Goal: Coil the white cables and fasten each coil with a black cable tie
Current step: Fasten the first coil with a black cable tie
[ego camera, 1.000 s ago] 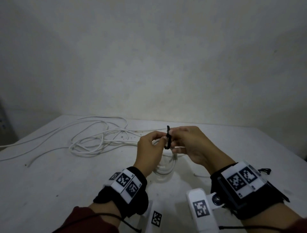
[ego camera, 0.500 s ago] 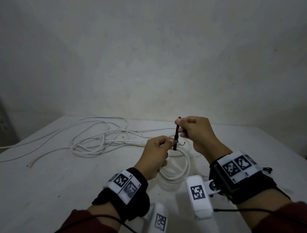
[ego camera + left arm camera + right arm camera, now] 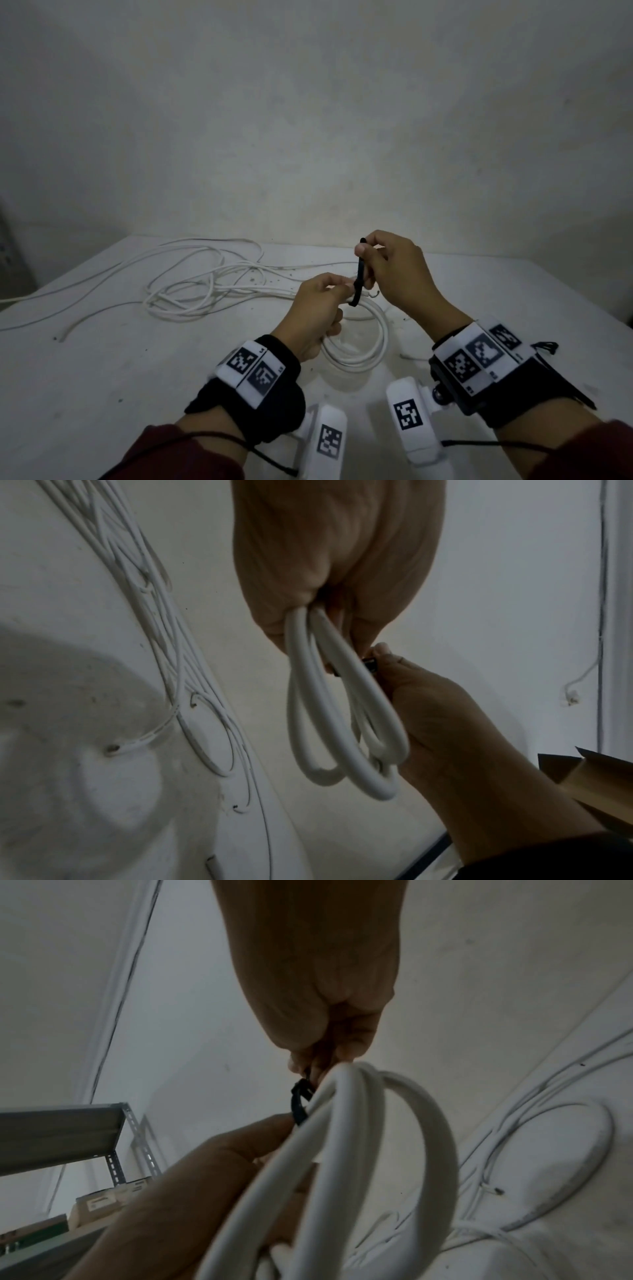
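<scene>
A coil of white cable (image 3: 370,337) hangs from my left hand (image 3: 317,310), lifted a little above the table; its loops show close up as the cable coil (image 3: 325,712) and the cable coil (image 3: 346,1150). A black cable tie (image 3: 359,279) is looped round the coil at the top. My left hand grips the coil at the tie's loop. My right hand (image 3: 387,263) pinches the tie's free tail near its tip and holds it up, straight. In the right wrist view the black tie (image 3: 300,1100) sits between both hands.
A loose tangle of white cables (image 3: 191,281) sprawls over the far left of the white table (image 3: 102,370), with strands trailing off the left edge. A short cable end (image 3: 409,356) lies right of the coil. A metal shelf (image 3: 68,1131) stands off to the side.
My right hand has drawn the tie's tail upward, away from my left hand, so the tie stands longer and straighter. The coil has risen slightly with my left hand.
</scene>
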